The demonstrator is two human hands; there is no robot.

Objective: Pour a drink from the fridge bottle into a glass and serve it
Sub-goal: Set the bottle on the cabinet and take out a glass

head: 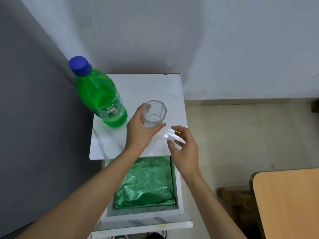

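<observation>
A green plastic bottle [100, 97] with a blue cap stands upright on the left side of a small white table top [131, 87], cap on. To its right stands a clear empty glass [155, 112]. My left hand [139, 131] wraps around the glass from the left and front, thumb at the rim, fingers under its near side. My right hand [184, 149] hovers over the table's near right corner, fingers spread and curled, holding nothing, a short way right of the glass.
Below the table top an open drawer [176, 187] holds green shiny foil [145, 181]. A grey fridge side [34, 118] rises at the left. A white wall stands behind, beige floor at the right, and a wooden table corner [286, 204] at the lower right.
</observation>
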